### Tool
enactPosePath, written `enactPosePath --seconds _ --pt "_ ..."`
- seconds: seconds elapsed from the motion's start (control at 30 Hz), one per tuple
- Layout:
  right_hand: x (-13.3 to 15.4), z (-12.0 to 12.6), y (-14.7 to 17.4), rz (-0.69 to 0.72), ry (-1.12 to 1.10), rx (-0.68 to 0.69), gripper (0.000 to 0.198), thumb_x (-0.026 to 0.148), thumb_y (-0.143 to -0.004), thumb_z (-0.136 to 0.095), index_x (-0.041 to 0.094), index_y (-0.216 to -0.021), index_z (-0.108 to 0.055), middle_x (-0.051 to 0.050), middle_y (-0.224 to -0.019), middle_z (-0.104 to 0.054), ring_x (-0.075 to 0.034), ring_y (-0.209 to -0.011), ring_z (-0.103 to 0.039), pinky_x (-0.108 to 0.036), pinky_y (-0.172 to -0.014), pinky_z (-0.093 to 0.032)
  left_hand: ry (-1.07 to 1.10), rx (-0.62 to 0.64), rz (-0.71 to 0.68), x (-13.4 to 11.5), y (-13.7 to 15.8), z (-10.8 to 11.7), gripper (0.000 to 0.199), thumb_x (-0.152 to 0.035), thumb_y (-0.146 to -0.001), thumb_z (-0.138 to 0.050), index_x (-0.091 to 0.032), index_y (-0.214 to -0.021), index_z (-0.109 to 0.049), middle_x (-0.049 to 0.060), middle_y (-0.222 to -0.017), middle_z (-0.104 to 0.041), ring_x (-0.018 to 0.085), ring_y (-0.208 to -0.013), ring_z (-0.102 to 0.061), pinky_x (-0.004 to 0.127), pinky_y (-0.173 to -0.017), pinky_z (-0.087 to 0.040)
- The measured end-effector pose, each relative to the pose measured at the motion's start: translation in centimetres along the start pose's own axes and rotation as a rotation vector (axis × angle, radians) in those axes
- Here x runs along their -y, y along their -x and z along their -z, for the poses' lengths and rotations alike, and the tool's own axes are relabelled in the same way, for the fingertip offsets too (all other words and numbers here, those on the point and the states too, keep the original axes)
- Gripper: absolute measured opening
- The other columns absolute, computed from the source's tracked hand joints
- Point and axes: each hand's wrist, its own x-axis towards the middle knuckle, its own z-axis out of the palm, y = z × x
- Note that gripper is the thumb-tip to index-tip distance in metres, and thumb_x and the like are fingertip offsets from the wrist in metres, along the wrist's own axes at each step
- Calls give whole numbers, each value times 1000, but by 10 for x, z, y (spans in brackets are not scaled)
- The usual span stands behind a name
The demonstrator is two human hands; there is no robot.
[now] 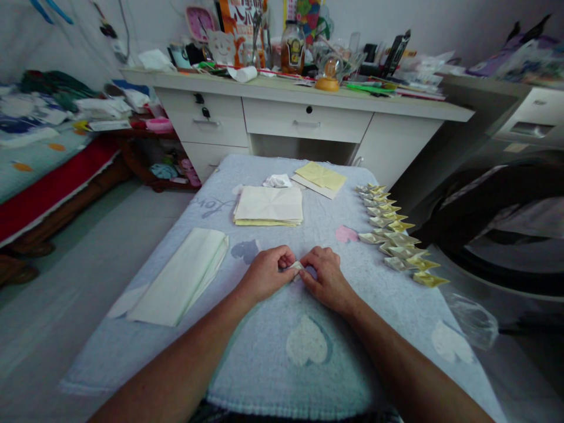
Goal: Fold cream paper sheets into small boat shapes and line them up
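Observation:
A small folded piece of pale paper is pinched between my two hands over the middle of the cloth-covered table. My left hand grips its left side with thumb and curled fingers. On the other side, my right hand pinches it the same way. Part of the paper is hidden by the fingertips. Beyond the hands lies a stack of creased paper squares, white on top with yellow below. Rows of folded paper boats, white and yellow, stand along the right edge.
A long folded pale sheet lies at the left. Yellow and white sheets and a crumpled tissue lie toward the far end. A cluttered white desk stands behind the table, a washing machine at right, a bed at left.

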Motion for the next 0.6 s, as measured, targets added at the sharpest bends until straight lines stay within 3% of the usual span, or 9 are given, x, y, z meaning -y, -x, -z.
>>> enactPosePath --seconds 0.13,0.23,0.37,0.6 --pt "0 3 0 61 -89 -23 11 27 -90 -55 20 -89 -63 -4 -91 -56 -21 -91 -46 -37 -83 -32 97 -5 -2 -1 0 0 25 -24 -76 -64 -19 -100 -61 -4 -72 -56 11 -66 -52 22 -63 -42" --pt "-1 3 0 98 -136 -49 12 26 -92 -53 20 -88 -62 -4 -90 -56 -20 -91 -46 -36 -83 -33 63 15 -6 -5 1 2 15 -28 -79 -62 -18 -88 -66 -2 -72 -59 11 -67 -51 22 -62 -41" --pt "1 5 0 122 -179 -63 14 25 -92 -51 19 -86 -61 -4 -88 -56 -19 -90 -47 -35 -82 -34 71 19 5 -8 3 3 17 -33 -80 -61 -17 -79 -67 -1 -69 -61 11 -63 -50 23 -59 -38" --pt "2 12 0 123 -291 -43 14 32 -87 -58 19 -93 -60 -3 -91 -58 -19 -90 -50 -33 -83 -37 312 26 56 -7 1 6 22 -36 -79 -62 -14 -79 -64 -3 -64 -53 10 -59 -45 21 -55 -34"
